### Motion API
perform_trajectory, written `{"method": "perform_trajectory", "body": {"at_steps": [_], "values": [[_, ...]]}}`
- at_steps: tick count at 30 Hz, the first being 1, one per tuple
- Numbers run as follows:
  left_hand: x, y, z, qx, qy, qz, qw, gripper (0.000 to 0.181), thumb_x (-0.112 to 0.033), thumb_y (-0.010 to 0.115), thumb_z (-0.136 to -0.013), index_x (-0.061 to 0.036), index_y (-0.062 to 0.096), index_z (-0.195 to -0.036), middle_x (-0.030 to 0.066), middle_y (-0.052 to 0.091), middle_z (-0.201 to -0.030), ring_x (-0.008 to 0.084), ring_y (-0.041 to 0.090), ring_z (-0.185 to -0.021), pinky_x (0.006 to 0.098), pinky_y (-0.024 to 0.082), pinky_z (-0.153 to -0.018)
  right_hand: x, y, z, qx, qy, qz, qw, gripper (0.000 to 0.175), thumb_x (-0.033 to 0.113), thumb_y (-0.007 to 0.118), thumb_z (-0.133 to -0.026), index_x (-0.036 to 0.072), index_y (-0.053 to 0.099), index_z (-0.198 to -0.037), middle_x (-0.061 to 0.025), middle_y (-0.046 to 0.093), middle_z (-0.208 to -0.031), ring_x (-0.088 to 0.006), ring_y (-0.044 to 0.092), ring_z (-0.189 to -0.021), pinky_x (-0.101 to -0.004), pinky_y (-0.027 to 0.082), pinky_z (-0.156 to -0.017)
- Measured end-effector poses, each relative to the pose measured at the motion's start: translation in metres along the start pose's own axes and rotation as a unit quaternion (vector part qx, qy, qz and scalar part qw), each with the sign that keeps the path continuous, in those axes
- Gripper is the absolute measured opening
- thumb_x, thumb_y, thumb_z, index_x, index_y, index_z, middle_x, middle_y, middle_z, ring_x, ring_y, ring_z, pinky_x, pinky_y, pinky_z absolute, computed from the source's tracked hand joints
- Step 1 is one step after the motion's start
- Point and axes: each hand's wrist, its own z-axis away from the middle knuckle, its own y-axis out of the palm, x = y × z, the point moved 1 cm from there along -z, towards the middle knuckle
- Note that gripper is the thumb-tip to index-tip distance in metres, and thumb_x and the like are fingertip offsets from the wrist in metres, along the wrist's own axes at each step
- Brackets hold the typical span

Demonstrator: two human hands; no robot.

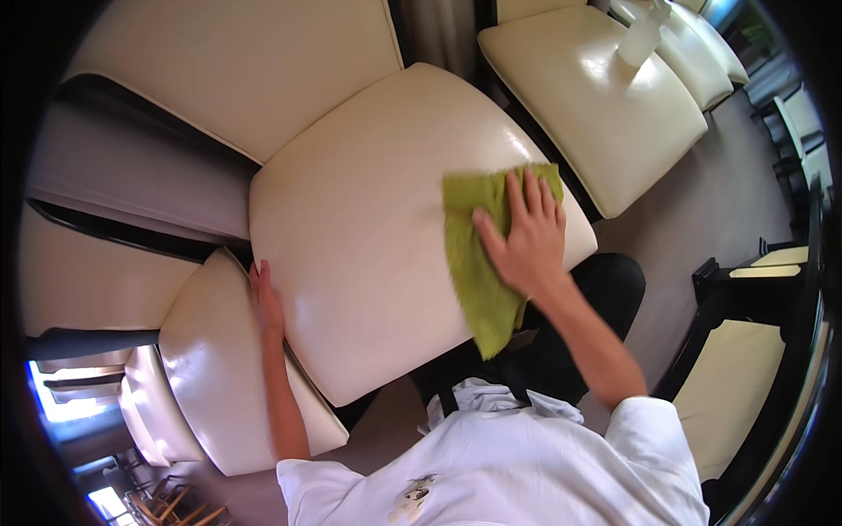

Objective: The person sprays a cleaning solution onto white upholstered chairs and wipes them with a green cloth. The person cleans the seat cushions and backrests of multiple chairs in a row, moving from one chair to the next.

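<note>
A cream upholstered chair seat [368,223] fills the middle of the view, below its cream backrest [230,59]. Flat on a green cloth [483,283], my right hand [533,243] presses it against the right part of the seat, fingers spread. One end of the cloth hangs over the seat's front edge. My left hand [266,299] rests along the left side edge of the same seat, by the gap to the neighbouring chair; part of its fingers is hidden there, and it holds no loose thing.
Another cream chair [592,92] stands to the right, with a translucent bottle [641,39] on its seat. More cream chairs [230,368] line the left. At the lower right is a black-framed chair with a cream panel [730,394]. Wooden legs [174,503] show at the lower left.
</note>
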Motion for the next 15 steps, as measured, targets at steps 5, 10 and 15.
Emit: {"method": "perform_trajectory", "body": {"at_steps": [5,10,15], "values": [[-0.02,0.01,0.01,-0.028,-0.005,-0.028,0.999,0.081,-0.053,0.049,-0.099,0.0021,0.027,-0.153,0.0155,0.036,-0.154,0.0258,0.033,-0.142,0.0352,0.024,-0.115,-0.023,0.043,-0.159,0.252,0.183,0.028,0.95,0.082,0.064,0.038,-0.095,-0.005,0.054,-0.136,-0.0239,0.058,-0.135,-0.0427,0.053,-0.127,-0.0561,0.021,-0.116],[-0.039,0.023,0.017,-0.076,-0.023,-0.03,0.996,0.078,-0.05,0.054,-0.098,0.0008,0.03,-0.152,0.0155,0.044,-0.149,0.0264,0.043,-0.134,0.035,0.034,-0.109,0.01,0.125,-0.268,0.18,0.18,-0.066,0.965,0.058,0.044,0.039,-0.097,-0.002,0.065,-0.122,-0.0257,0.061,-0.129,-0.0419,0.059,-0.12,-0.0545,0.041,-0.105],[-0.05,0.027,0.021,-0.09,-0.007,-0.024,0.996,0.066,-0.042,0.055,-0.099,-0.0003,0.037,-0.147,0.015,0.053,-0.141,0.0256,0.051,-0.126,0.0341,0.04,-0.104,0.016,0.167,-0.32,0.255,-0.18,0.094,0.945,0.04,0.023,0.041,-0.096,-0.002,0.069,-0.112,-0.0289,0.062,-0.123,-0.0432,0.062,-0.11,-0.0549,0.05,-0.091]]}}
